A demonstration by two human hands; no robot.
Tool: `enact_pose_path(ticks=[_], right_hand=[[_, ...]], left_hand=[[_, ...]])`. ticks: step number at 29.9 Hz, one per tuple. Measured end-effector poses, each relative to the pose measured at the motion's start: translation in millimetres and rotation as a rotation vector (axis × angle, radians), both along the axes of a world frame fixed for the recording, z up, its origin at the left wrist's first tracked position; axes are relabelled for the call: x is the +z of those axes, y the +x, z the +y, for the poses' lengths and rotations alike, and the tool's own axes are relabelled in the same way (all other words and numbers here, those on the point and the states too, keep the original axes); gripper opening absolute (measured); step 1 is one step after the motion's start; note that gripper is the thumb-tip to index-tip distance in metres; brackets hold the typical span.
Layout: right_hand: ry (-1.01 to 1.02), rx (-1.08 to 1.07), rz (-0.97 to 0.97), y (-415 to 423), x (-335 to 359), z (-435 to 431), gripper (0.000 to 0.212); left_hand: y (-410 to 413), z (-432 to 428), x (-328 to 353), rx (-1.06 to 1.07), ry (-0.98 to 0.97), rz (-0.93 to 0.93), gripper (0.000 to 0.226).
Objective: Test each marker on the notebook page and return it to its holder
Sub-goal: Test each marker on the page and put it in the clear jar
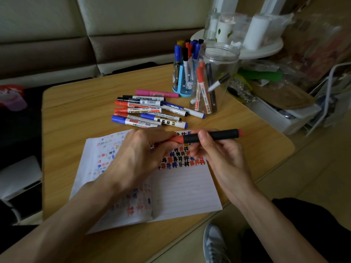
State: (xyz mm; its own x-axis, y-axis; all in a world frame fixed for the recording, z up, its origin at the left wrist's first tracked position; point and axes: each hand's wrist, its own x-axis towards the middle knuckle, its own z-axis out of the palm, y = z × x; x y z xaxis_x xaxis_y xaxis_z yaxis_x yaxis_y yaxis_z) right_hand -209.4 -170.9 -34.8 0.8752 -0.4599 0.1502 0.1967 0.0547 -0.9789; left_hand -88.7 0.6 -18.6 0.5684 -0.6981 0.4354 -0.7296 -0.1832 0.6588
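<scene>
Mid-frame over the notebook page (pixel 182 186), my right hand (pixel 218 154) pinched the black marker (pixel 210 136) by its barrel; my left hand (pixel 140 154) gripped its red cap (pixel 177 139). Marks filled several rows and a few markers stood in the clear jar (pixel 218 73), but the loose pile (pixel 150 112) above probably awaited testing.

Black marker (pixel 210 136) with red cap; notebook page (pixel 182 186) — white, lined, with red, blue, black marks.
</scene>
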Motion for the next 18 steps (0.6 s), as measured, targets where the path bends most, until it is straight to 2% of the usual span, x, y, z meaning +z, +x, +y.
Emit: enact_pose_path(ticks=[12, 15, 18], right_hand=[[-0.022, 0.021, -0.023, 2.2, 1.1, -3.5, 0.025], [-0.030, 0.046, -0.009, 3.2, 1.2, -8.7, 0.029], [0.058, 0.027, 0.040, 3.1, 3.0, -14.8, 0.041]], left_hand=[[0.6, -3.6, 1.7, -0.002, 0.034, 0.116, 0.028], [1.5, -2.4, 4.7, -0.038, 0.082, 0.137, 0.025], [-3.2, -2.4, 6.8, -0.058, 0.054, 0.258, 0.019]])
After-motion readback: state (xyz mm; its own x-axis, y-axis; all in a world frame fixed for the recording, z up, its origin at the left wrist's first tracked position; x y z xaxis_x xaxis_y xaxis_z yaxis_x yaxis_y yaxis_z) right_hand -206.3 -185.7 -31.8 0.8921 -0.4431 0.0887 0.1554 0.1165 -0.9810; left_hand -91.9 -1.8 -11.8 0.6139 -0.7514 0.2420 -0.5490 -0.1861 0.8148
